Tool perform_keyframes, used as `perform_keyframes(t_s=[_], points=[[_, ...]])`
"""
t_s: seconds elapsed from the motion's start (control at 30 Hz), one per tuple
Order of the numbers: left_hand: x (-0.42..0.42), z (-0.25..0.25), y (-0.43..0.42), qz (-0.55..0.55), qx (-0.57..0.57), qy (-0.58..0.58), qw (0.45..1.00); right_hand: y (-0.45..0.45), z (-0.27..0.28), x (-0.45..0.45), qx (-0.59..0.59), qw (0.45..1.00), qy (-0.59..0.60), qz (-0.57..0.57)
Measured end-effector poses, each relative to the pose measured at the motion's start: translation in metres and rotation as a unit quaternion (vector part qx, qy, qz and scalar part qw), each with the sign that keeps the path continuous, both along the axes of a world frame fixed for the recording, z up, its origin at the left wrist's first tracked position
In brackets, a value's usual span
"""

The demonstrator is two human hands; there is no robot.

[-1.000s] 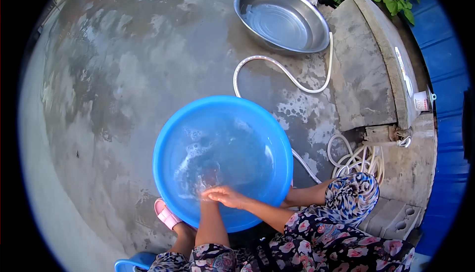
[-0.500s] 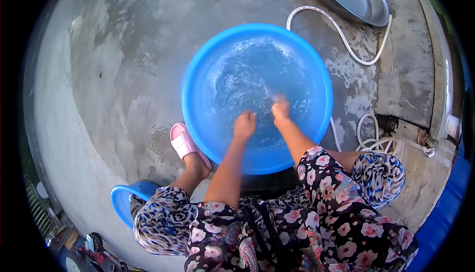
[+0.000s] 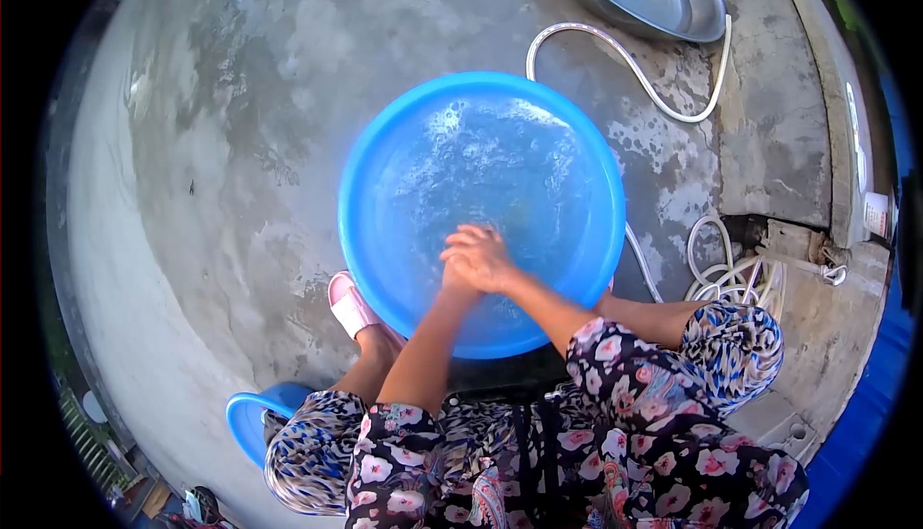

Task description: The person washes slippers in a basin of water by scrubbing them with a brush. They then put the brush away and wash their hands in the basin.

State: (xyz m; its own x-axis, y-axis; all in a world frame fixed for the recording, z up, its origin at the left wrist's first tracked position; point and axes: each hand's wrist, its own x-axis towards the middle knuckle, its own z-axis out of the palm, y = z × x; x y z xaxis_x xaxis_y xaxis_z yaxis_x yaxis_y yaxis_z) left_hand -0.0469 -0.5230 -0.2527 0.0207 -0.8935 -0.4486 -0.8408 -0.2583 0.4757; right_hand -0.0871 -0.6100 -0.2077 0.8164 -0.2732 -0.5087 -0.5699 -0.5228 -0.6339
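Note:
A large round blue basin [image 3: 348, 178] of foamy water sits on the floor in front of me. Over its near half my two hands meet, just above the water. My right hand [image 3: 483, 258] lies across my left hand [image 3: 456, 281], its fingers bent over it. Most of the left hand is covered, so its fingers do not show. I make out no object in either hand. White bubbles drift on the water, mostly toward the far rim.
A metal basin [image 3: 707, 24] stands at the far right. Beside it a white hose [image 3: 635, 65] loops over the wet concrete floor [image 3: 260, 144], with a coiled part [image 3: 735, 284] near concrete slabs. A smaller blue tub [image 3: 245, 423] is by my left leg, near a pink slipper [image 3: 351, 308].
My hands were apart and low at the water. Now the right has come left onto the left hand. The water has less churn, and the view has shifted slightly.

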Motion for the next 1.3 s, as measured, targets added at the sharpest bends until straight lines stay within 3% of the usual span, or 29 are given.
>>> perform_keyframes(t_s=[0.03, 0.07, 0.1, 0.13, 0.17, 0.2, 0.23, 0.27, 0.3, 0.33, 0.4, 0.47, 0.53, 0.57, 0.6, 0.63, 0.67, 0.7, 0.73, 0.77, 0.8, 0.87, 0.93, 1.0, 1.07, 1.13, 1.2, 1.27, 1.3], points=[[0.013, 0.015, -0.007, 0.056, 0.051, 0.133, 0.988, -0.018, -0.015, -0.007, -0.064, 0.997, 0.015, -0.028], [0.019, 0.025, -0.008, 0.048, 0.051, 0.134, 0.989, -0.028, -0.029, -0.013, -0.088, 0.987, -0.022, -0.132], [0.022, 0.031, -0.006, 0.169, 0.012, 0.139, 0.976, -0.034, -0.041, -0.018, -0.113, 0.964, -0.057, -0.235], [0.02, 0.033, -0.003, 0.29, -0.024, 0.146, 0.946, -0.037, -0.043, -0.02, -0.116, 0.962, -0.05, -0.24], [0.013, 0.014, -0.002, 0.459, -0.015, 0.296, 0.837, -0.039, -0.044, -0.023, -0.063, 0.94, 0.09, -0.324], [0.02, 0.021, -0.013, 0.458, -0.008, 0.301, 0.837, -0.038, -0.05, -0.027, -0.006, 0.889, 0.228, -0.397], [0.028, 0.03, -0.021, 0.62, 0.042, 0.488, 0.613, -0.03, -0.059, -0.028, 0.344, 0.669, 0.139, -0.643], [0.034, 0.037, -0.023, 0.716, 0.083, 0.614, 0.322, -0.022, -0.048, -0.03, 0.346, 0.664, 0.143, -0.647], [0.035, 0.026, -0.014, 0.672, 0.075, 0.681, 0.281, -0.02, -0.028, -0.024, 0.573, 0.535, 0.072, -0.616], [0.033, 0.026, -0.014, 0.671, 0.076, 0.682, 0.283, -0.021, -0.009, -0.018, 0.757, 0.369, -0.004, -0.539], [0.025, 0.032, -0.007, 0.554, 0.026, 0.829, 0.078, -0.003, 0.009, 0.014, 0.789, 0.296, -0.15, -0.517], [0.017, 0.078, -0.024, 0.487, -0.045, 0.867, 0.099, -0.001, 0.029, 0.056, 0.763, 0.298, -0.19, -0.541], [0.005, 0.081, -0.023, 0.511, -0.048, 0.857, -0.039, -0.018, 0.032, 0.092, 0.713, 0.239, -0.217, -0.623], [0.003, 0.098, -0.036, 0.537, -0.088, 0.835, -0.081, -0.022, 0.019, 0.101, 0.639, 0.365, -0.165, -0.657], [0.005, 0.102, -0.036, 0.534, -0.091, 0.837, -0.077, -0.016, 0.006, 0.1, 0.641, 0.367, -0.169, -0.653], [0.005, 0.106, -0.037, 0.624, -0.042, 0.781, 0.002, -0.013, -0.005, 0.098, 0.479, 0.609, -0.072, -0.628], [0.007, 0.109, -0.042, 0.7, 0.002, 0.71, 0.079, -0.017, -0.017, 0.097, 0.267, 0.796, 0.028, -0.542], [0.009, 0.127, -0.044, 0.72, 0.001, 0.678, 0.148, -0.018, -0.023, 0.09, 0.267, 0.799, 0.025, -0.538], [-0.001, 0.123, -0.043, 0.723, 0.0, 0.674, 0.148, -0.015, -0.027, 0.076, 0.057, 0.907, -0.017, -0.418], [-0.013, 0.11, -0.043, 0.734, 0.013, 0.613, 0.292, -0.015, -0.028, 0.067, -0.157, 0.949, -0.065, -0.266], [-0.013, 0.107, -0.047, 0.752, 0.02, 0.568, 0.333, -0.015, -0.028, 0.061, -0.153, 0.951, -0.07, -0.26], [-0.013, 0.102, -0.056, 0.781, 0.048, 0.468, 0.411, -0.016, -0.024, 0.039, -0.136, 0.99, 0.033, -0.026], [-0.003, 0.074, -0.047, 0.772, 0.0, 0.534, 0.345, -0.003, -0.014, 0.008, -0.192, 0.977, 0.065, 0.06], [-0.03, -0.047, 0.004, 0.75, 0.111, 0.614, 0.218, 0.005, 0.001, -0.023, -0.138, 0.985, 0.044, 0.099], [-0.017, -0.027, 0.005, 0.764, 0.109, 0.609, 0.182, -0.011, 0.009, -0.039, -0.074, 0.987, 0.022, 0.139], [-0.012, -0.012, 0.017, 0.747, 0.167, 0.596, 0.243, -0.031, 0.018, -0.046, -0.199, 0.98, 0.006, -0.018], [-0.025, -0.026, 0.028, 0.757, 0.142, 0.59, 0.24, -0.038, -0.007, -0.058, -0.264, 0.923, 0.087, -0.265], [-0.027, -0.034, 0.026, 0.734, 0.145, 0.626, 0.219, -0.04, -0.017, -0.057, -0.245, 0.899, 0.146, -0.332], [-0.027, -0.036, 0.023, 0.725, 0.144, 0.639, 0.212, -0.038, -0.017, -0.054, 0.108, 0.83, 0.166, -0.522]])
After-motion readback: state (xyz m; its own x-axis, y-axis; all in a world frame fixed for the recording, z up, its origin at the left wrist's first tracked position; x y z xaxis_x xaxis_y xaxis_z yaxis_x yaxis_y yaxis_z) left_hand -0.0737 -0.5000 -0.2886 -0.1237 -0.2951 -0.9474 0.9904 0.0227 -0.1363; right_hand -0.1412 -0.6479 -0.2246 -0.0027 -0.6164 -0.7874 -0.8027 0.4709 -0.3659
